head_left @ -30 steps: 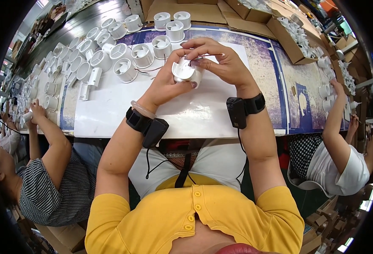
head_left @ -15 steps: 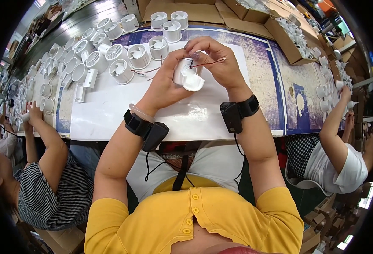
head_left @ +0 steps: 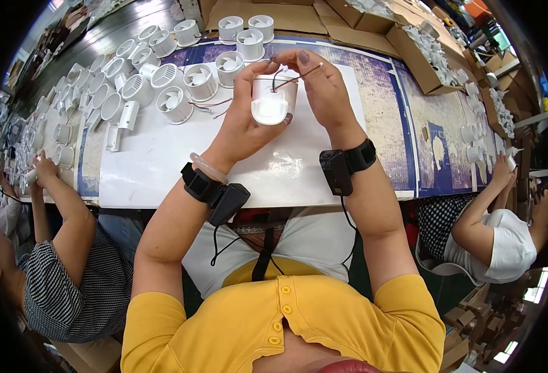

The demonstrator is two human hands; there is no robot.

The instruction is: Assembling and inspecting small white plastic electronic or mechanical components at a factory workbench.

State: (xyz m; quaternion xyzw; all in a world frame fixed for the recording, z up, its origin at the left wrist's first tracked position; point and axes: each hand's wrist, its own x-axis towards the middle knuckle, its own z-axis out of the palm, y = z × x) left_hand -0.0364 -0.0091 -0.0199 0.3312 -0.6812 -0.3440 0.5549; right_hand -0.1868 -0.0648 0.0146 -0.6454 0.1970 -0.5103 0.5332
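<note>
A white round plastic fan housing [head_left: 269, 108] is held up over the white sheet [head_left: 224, 163]. My left hand [head_left: 246, 102] wraps round its left side, the thumb under the near end. My right hand [head_left: 325, 90] curls over the far end, its fingertips meeting the housing; their exact hold is partly hidden. Thin red and black wires [head_left: 294, 79] come out of the housing and cross in front of my right hand. Several similar white fan units [head_left: 175, 104] with blades stand left of my left hand, some with wires trailing on the sheet.
More white housings [head_left: 103, 93] crowd the table's left side. Cardboard boxes [head_left: 414, 62] with small white parts lie at the far right. One co-worker [head_left: 69, 273] sits at left, another [head_left: 491, 242] at right, both handling white parts. Cabled black bands [head_left: 224, 202] are on my wrists.
The fan housing has turned and shifted slightly left and nearer upright in my hands. My right fingers have moved at its far end, and the wires now slant higher. The right co-worker's arm has lowered.
</note>
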